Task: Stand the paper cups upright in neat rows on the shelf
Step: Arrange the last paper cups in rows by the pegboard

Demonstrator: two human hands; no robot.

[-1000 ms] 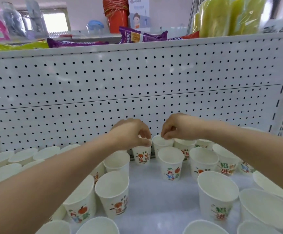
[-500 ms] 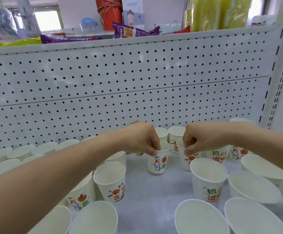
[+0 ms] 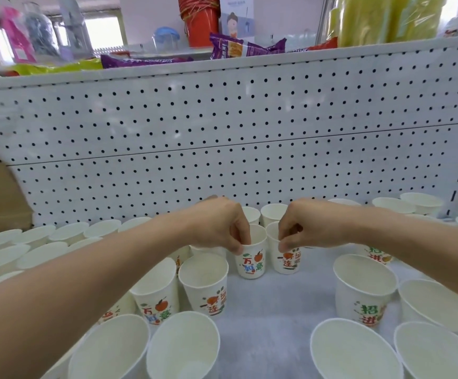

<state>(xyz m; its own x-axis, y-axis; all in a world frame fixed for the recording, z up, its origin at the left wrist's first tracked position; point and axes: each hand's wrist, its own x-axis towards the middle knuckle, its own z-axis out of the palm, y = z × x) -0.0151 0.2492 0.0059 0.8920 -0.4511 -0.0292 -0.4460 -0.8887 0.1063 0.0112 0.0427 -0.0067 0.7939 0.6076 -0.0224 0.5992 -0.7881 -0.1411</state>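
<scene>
Head view: left grip (image 3: 219,228) and right grip (image 3: 307,228), each pinching a rim, have drawn two paper cups (image 3: 251,262) together, upright, extending the row.

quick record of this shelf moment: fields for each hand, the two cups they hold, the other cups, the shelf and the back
left hand: pinches the rim of the left cup
right hand: pinches the rim of the right cup
held cups: upright, side by side; cannot tell if they rest on the shelf
other cups: upright, tight rows at left, looser at right
shelf: white, bare strip down the middle
back: white pegboard panel
</scene>
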